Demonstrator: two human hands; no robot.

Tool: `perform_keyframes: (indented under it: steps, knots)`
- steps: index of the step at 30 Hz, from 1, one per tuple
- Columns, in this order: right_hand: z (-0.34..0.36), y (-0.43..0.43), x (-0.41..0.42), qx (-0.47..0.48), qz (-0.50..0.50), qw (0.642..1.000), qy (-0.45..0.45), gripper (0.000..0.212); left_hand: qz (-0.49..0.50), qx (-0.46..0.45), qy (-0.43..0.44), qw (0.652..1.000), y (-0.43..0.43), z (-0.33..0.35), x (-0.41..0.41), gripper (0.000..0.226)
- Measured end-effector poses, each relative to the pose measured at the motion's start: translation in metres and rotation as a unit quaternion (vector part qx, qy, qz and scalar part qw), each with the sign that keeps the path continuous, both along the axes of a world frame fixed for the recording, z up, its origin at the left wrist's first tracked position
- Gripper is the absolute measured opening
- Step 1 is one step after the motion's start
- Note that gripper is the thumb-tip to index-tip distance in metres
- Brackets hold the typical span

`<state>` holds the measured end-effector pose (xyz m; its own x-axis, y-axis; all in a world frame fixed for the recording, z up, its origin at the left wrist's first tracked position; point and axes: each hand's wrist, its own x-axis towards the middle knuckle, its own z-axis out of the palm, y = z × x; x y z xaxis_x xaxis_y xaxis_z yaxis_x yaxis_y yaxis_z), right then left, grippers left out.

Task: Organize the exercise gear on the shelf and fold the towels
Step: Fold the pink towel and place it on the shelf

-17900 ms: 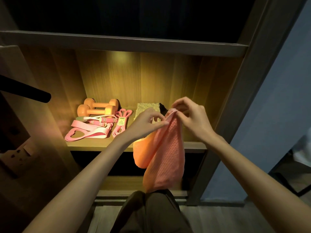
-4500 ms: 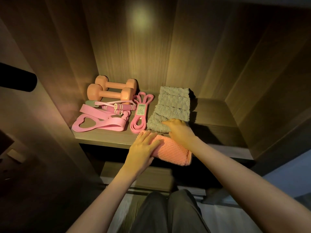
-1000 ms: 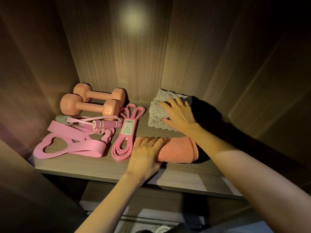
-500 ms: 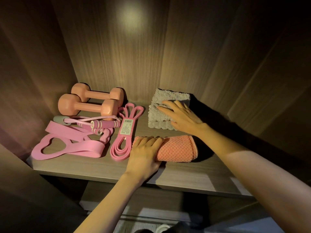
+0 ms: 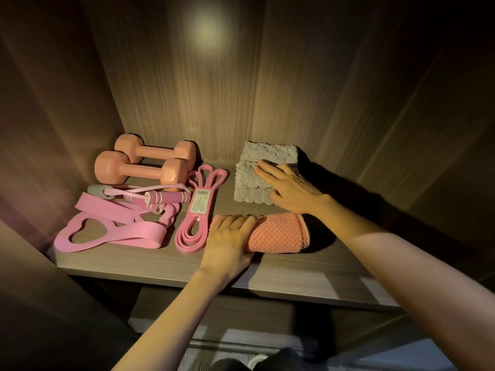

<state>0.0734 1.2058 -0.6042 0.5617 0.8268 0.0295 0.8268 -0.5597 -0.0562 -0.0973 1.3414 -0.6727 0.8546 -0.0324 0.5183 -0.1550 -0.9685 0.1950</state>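
Orange in colour, the rolled towel [image 5: 280, 232] lies on the shelf [image 5: 294, 277] under my left hand [image 5: 227, 243], whose fingers [image 5: 238, 220] curl over its left end, grasping it. My right hand [image 5: 290, 190] lies flat, fingers straight and released, pressing the folded grey towel [image 5: 254, 170] just beyond the roll; a pink resistance band [image 5: 187, 236] sits just left of my left fingers
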Motion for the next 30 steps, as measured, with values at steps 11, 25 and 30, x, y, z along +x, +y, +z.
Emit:
perform_keyframes:
  steps: [11,25,30]
  knots:
    - [-0.016,0.009,-0.019,-0.054,-0.097,0.989,0.102,0.055,0.006,0.009,0.000,1.000,0.000,-0.001,0.000,0.055]
    - [0.007,-0.030,-0.083,0.222,-0.091,0.967,0.087,0.049,0.015,0.054,0.027,0.998,-0.001,0.003,0.001,0.053]
    - [-0.015,-0.054,-0.110,0.109,-0.120,0.982,0.096,0.052,0.027,0.052,0.031,0.998,-0.008,0.011,0.008,0.047]
